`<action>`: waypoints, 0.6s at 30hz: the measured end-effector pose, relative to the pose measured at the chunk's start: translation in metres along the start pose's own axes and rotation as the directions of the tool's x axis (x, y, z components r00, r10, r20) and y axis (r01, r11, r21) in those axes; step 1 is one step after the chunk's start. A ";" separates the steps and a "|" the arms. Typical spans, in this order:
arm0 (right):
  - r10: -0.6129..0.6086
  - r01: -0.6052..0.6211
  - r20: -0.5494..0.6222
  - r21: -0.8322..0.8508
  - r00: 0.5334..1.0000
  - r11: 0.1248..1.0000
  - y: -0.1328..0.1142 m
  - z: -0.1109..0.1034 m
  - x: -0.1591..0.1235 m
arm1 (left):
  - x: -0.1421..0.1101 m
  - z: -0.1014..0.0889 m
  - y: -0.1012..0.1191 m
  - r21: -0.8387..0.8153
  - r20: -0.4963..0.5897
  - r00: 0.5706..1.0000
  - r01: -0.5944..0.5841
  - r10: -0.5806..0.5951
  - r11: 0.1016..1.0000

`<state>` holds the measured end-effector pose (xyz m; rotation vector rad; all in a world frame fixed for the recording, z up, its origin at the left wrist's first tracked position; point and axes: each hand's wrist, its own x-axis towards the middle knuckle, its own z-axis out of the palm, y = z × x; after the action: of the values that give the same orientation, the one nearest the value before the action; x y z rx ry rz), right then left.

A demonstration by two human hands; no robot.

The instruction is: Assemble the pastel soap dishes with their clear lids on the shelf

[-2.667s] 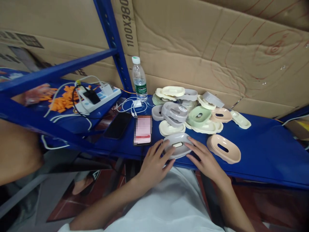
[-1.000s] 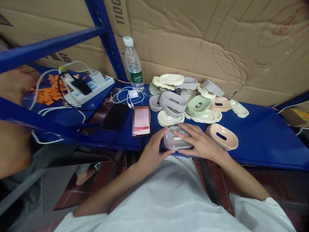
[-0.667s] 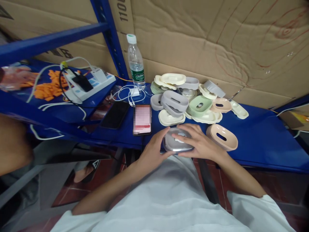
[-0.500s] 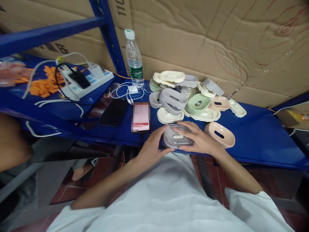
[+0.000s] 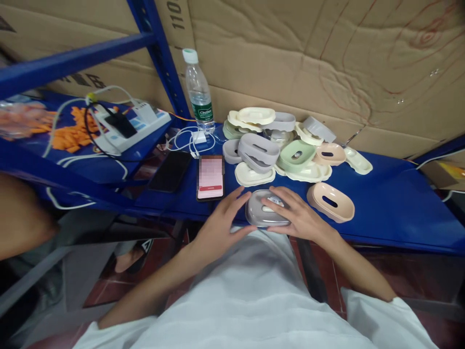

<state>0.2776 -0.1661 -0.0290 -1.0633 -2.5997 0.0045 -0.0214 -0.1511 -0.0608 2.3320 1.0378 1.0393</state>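
Note:
A grey soap box [image 5: 254,208] with a clear lid and a pale oval in its middle lies flat at the table's front edge. My left hand [image 5: 221,218] is at its left side, fingers stretched and thumb apart, fingertips close to the rim. Over its right part lies my right hand [image 5: 300,215], fingers spread on the lid and thumb along the near edge. Just right of that hand stands a peach soap box base [image 5: 343,203] with a slot. Behind lies a pile of soap box parts, among them a grey base [image 5: 259,145] and a green one [image 5: 300,152].
A lit phone [image 5: 210,182] and a dark phone [image 5: 170,169] lie to the left. Behind them are a water bottle [image 5: 199,97] and a white charger cable. Further left are a power strip [image 5: 138,131] and orange pieces [image 5: 69,135]. Blue shelf posts and cardboard border the table.
My left hand has loosened from the soap box, its fingers now straighter and slightly away. My right hand's fingers have spread a little on the lid. The view has shifted slightly.

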 end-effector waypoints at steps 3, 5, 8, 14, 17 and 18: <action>0.096 -0.102 -0.159 -0.029 0.983 0.994 0.006 -0.017 -0.030 | -0.003 -0.030 -0.024 0.286 -0.221 0.971 -0.024 0.090 0.958; 0.228 -0.276 -0.343 -0.098 0.911 0.956 0.018 -0.033 -0.060 | -0.007 -0.045 -0.044 0.426 -0.275 0.958 0.041 0.087 0.904; 0.374 -0.586 -0.605 -0.195 0.703 0.787 0.046 -0.055 -0.111 | -0.011 -0.052 -0.068 0.501 -0.262 0.965 0.117 0.022 0.858; 0.497 -0.814 -0.702 -0.208 0.510 0.542 0.107 -0.057 -0.178 | -0.014 -0.042 -0.076 0.496 -0.270 0.963 0.122 0.019 0.860; 0.580 -0.844 -0.640 -0.227 0.505 0.485 0.132 -0.043 -0.187 | -0.014 -0.041 -0.075 0.489 -0.278 0.960 0.118 0.026 0.864; 0.610 -0.841 -0.599 -0.231 0.519 0.489 0.139 -0.040 -0.187 | -0.014 -0.041 -0.075 0.485 -0.277 0.960 0.115 0.027 0.867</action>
<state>0.5091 -0.1977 -0.0653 -2.0490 -1.5289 -0.6674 -0.0944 -0.1106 -0.0852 2.5825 1.6292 1.2183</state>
